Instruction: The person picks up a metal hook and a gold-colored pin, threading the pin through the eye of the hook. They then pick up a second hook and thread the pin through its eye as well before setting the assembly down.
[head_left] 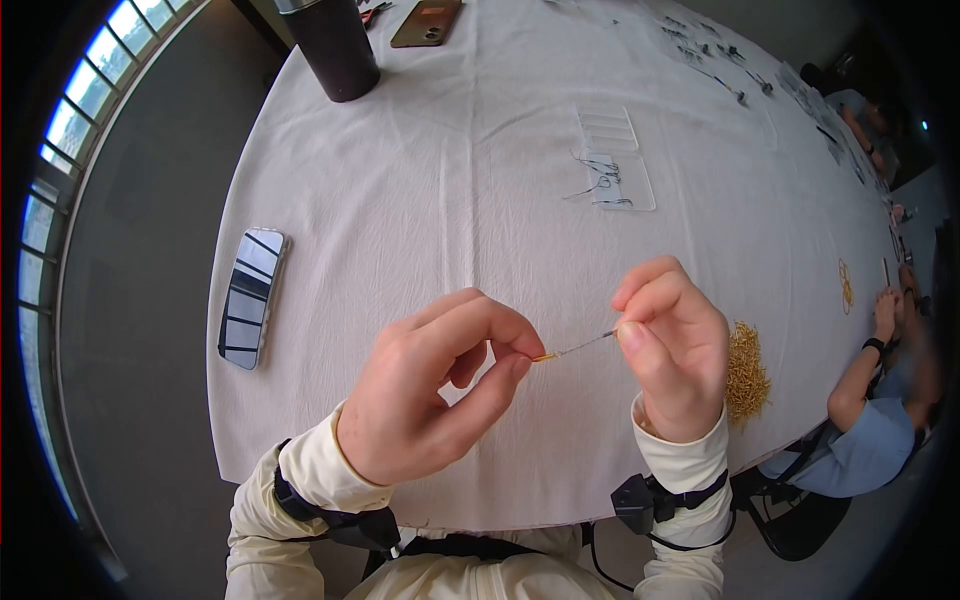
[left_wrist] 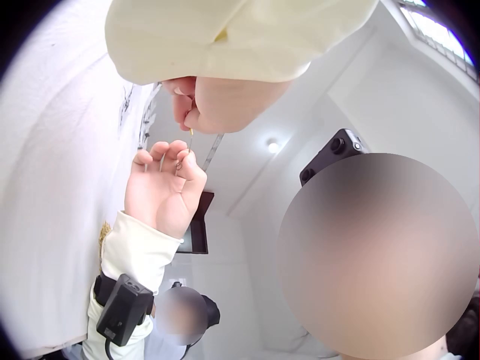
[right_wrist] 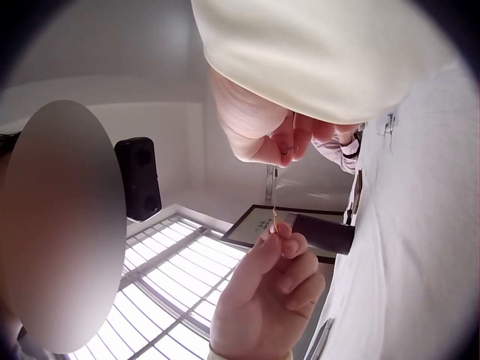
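Note:
Between thumb and forefinger, my left hand pinches a small, slim gold piece. My right hand grips a thin grey wire-like strand at its far end, between thumb and fingertip. The strand runs from the right fingertips to the gold piece, meeting its tip in the head view. Both hands are raised over the white tablecloth, and the right wrist view shows the gold piece at the left fingertips. Right of my right hand lies a heap of small gold pieces.
Beyond the hands lies a clear plastic case with thin wire loops on it. A phone lies at the left edge, another phone at the back near a dark tumbler. Another person sits at the right.

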